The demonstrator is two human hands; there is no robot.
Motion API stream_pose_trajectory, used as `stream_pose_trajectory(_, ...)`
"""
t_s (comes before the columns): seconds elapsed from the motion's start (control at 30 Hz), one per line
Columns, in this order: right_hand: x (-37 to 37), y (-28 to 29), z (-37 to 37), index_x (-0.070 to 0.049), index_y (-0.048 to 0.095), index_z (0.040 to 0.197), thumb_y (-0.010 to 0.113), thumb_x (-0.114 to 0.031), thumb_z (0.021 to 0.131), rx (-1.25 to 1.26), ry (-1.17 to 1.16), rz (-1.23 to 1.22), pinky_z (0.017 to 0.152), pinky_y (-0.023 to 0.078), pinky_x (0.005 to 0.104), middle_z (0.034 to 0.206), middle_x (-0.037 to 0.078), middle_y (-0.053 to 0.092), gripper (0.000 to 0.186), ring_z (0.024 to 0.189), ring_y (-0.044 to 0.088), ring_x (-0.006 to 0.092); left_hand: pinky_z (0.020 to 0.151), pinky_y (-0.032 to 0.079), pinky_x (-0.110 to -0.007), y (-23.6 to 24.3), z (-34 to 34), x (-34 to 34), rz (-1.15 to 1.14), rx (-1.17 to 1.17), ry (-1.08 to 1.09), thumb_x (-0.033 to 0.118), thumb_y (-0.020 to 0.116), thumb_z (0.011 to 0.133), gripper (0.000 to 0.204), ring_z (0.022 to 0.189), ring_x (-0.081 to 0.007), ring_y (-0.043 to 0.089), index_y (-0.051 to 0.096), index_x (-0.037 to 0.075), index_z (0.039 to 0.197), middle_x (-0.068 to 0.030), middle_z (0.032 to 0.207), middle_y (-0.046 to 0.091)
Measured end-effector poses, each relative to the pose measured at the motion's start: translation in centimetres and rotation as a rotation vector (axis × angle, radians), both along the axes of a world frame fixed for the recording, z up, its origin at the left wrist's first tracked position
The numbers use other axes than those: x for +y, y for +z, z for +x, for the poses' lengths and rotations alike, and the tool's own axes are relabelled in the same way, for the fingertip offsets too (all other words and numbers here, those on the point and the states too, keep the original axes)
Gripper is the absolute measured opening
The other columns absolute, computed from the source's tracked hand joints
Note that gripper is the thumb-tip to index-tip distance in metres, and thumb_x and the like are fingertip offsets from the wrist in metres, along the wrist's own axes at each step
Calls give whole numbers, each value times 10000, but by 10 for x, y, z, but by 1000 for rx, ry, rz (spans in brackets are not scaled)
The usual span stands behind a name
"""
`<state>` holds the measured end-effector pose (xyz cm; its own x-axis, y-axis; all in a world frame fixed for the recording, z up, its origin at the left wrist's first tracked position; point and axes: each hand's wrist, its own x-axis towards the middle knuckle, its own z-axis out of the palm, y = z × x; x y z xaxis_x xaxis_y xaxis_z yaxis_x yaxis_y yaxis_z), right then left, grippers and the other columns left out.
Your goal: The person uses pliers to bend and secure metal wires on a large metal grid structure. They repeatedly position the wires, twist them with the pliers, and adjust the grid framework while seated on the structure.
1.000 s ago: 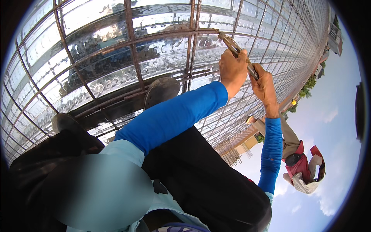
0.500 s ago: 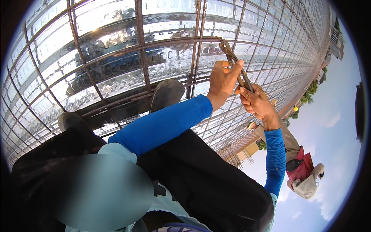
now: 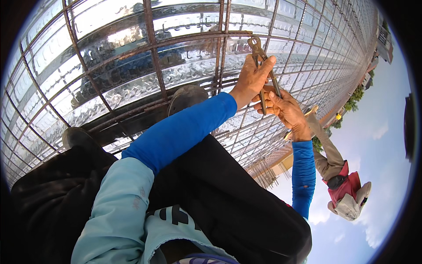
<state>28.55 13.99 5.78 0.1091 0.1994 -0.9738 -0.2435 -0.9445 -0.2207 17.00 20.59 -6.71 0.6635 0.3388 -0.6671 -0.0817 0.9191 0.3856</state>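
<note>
A pair of brown metal end-cutting pincers (image 3: 257,49) is held up before the steel bar mesh (image 3: 153,45), jaws just below a horizontal bar. My right hand (image 3: 289,113) grips the pincers' handles, which stand apart with the fingers around them. Close under the jaws, my left hand (image 3: 249,82) is closed beside the tool, its thumb raised along the handles. Whatever lies between the left fingers is hidden. Both forearms wear blue sleeves.
Shiny embossed metal sheets (image 3: 189,66) lie behind the mesh. My dark shoes (image 3: 187,97) rest at the lower bars. Another person in a red top (image 3: 345,189) is on the mesh to the right. Sky and trees (image 3: 353,100) show beyond.
The pincers' handles have spread apart, and the tool has turned more upright. My right hand has moved slightly down and left with its fingers loosened. My left hand has risen slightly toward the jaws.
</note>
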Motion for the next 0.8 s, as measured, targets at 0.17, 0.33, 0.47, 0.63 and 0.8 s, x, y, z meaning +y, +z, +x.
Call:
stream_pose_trajectory(0.17,-7,-3,-8,18,470,1517,626,-393,1044,-138,127,82,958,569,408,1231,183,709,646,1094,709,255,773,540,-339,-4,-1,-2,-16,-9,-59,665,646,945,732,883,-197,639,483,6,1220,-129,981,604)
stream_pose_trajectory(0.33,-27,-18,-18,1,484,1515,629,-310,1054,-309,289,166,967,502,362,1225,145,698,574,1076,626,200,860,522,-398,-42,3,-31,189,-159,66,651,655,931,860,1020,-316,629,461,-93,1315,-239,1081,599)
stream_pose_trajectory(0.47,-30,-24,-28,-18,493,1511,635,-190,1039,-326,262,259,981,487,356,1261,146,688,521,1096,612,204,959,487,-429,-41,-4,-19,158,-169,-113,641,636,928,858,1138,-345,609,497,-102,1334,-289,1169,586)
stream_pose_trajectory(0.63,-39,-19,-20,-9,480,1519,595,-68,1025,-375,392,156,1025,466,351,1305,161,664,511,1152,603,208,999,472,-420,-55,-4,-26,222,-284,-257,630,632,925,917,1214,-343,581,401,-129,1385,-288,1215,569)
stream_pose_trajectory(0.8,-35,-18,-28,1,467,1524,618,-194,1055,-461,458,184,979,478,345,1284,159,660,530,1104,594,204,987,464,-391,-39,-2,-16,-9,-236,-166,607,654,931,876,1170,-291,552,339,-96,1350,-232,1165,548)
